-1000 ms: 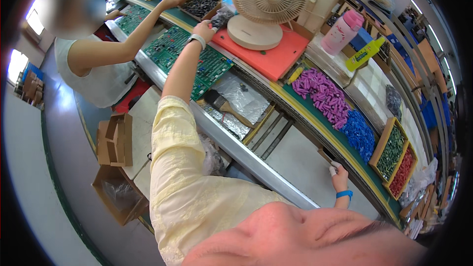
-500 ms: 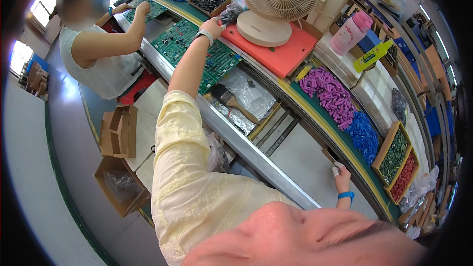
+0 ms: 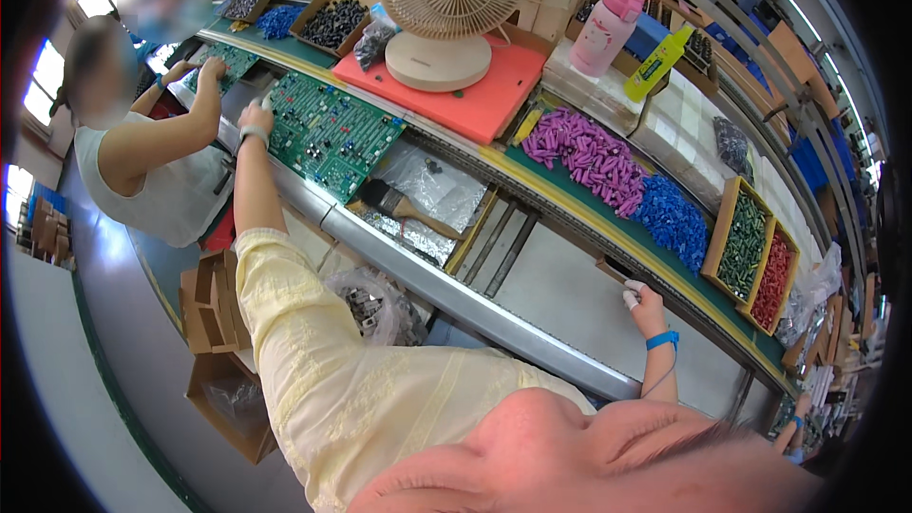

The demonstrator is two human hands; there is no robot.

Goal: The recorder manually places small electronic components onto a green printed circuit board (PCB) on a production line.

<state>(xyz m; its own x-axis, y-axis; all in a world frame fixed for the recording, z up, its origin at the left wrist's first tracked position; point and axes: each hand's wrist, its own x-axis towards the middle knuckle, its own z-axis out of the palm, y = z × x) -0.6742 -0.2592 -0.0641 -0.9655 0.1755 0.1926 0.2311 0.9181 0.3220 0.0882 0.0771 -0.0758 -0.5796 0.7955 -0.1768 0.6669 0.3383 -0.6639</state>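
My left arm reaches out to the far left. My left hand (image 3: 255,118) is closed at the left edge of a large green circuit board (image 3: 323,128), which is full of small components and lies on the line's rails. My right hand (image 3: 646,309), with white finger covers and a blue wrist strap (image 3: 662,339), is over the grey plate (image 3: 560,275) on the right. Its fingers are curled together, and what they hold, if anything, is too small to make out. A brush (image 3: 408,206) with a wooden handle lies on silvery sheeting beside the board.
A beige fan (image 3: 446,14) stands on a red-orange sheet (image 3: 508,85) beyond the board. Purple parts (image 3: 584,157), blue parts (image 3: 670,218) and trays of green (image 3: 746,242) and red parts (image 3: 777,271) line the far side. A co-worker (image 3: 152,157) sits at the left.
My left hand has moved from the board's far side, beside the bag near the fan, to its left edge. The view has shifted, and my right hand stays over the grey plate.
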